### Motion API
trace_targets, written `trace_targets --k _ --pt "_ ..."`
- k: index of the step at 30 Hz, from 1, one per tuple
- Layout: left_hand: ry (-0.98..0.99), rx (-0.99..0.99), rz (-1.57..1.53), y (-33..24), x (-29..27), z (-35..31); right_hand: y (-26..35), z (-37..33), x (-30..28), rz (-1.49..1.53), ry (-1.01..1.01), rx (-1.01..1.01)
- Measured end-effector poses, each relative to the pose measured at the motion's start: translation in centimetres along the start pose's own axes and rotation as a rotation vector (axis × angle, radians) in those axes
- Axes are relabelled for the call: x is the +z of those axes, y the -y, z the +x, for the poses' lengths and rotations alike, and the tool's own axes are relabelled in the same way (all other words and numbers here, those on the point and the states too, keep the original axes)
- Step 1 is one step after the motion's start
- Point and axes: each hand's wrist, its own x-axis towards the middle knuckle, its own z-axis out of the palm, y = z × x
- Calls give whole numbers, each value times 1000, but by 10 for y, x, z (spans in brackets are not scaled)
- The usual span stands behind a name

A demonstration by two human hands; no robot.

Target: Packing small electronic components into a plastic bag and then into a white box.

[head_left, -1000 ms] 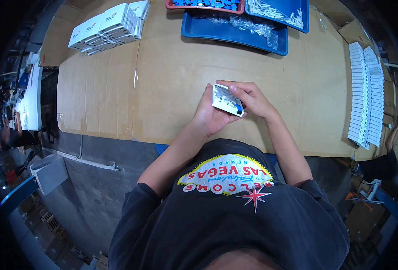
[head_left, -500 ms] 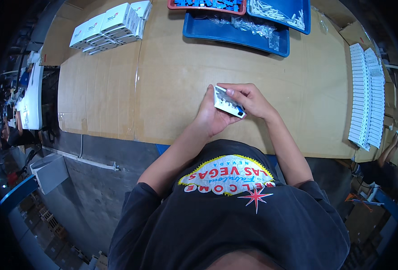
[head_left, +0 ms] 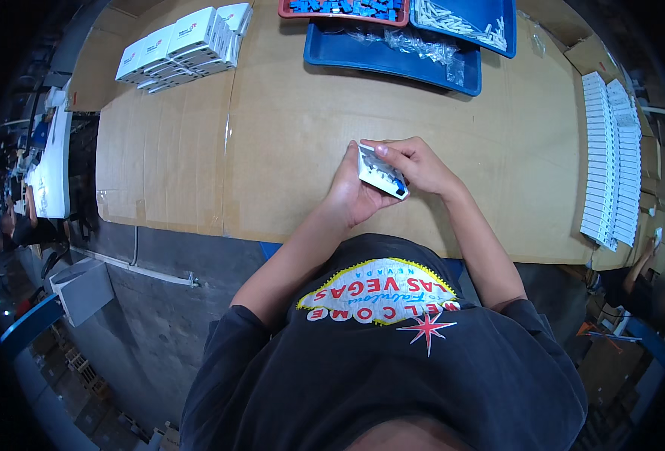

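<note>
Over the near middle of the table I hold a small white case, tilted, with grey and dark details inside and a blue piece at its near right corner. My left hand is closed round its left side and underside. From the right, my right hand grips its far edge, the thumb lying across the upper part. The fingers partly cover the case, so its inside cannot be fully made out.
White boxes are stacked at the back left. A red tray of blue pieces and a blue tray of white sticks overlap another blue tray with clear bags. Rows of white cases stand at right, near another person's arm.
The white case has tipped slightly in my hands, and my right thumb has shifted a little to the left. The other person's arm at the far right has moved.
</note>
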Motion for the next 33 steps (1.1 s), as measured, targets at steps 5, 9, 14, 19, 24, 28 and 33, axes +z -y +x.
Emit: trace_targets --k 5,9,14,19,24,28,33 --pt "20 8 -47 1 -7 3 0 -3 5 48 4 32" --pt "65 52 -40 4 -12 3 -1 -12 18 -10 -43 -98" --pt "-1 155 97 7 -3 -6 -1 -24 22 -145 -56 -241" --pt "-18 225 201 6 5 -15 3 -25 19 -223 -12 -322" --pt "31 326 256 3 24 -33 32 -29 11 -400 -4 -455" --pt "109 395 532 -2 19 -45 50 -38 7 -182 24 -396" --pt "189 579 586 -10 35 -68 47 -48 3 368 -265 -279"
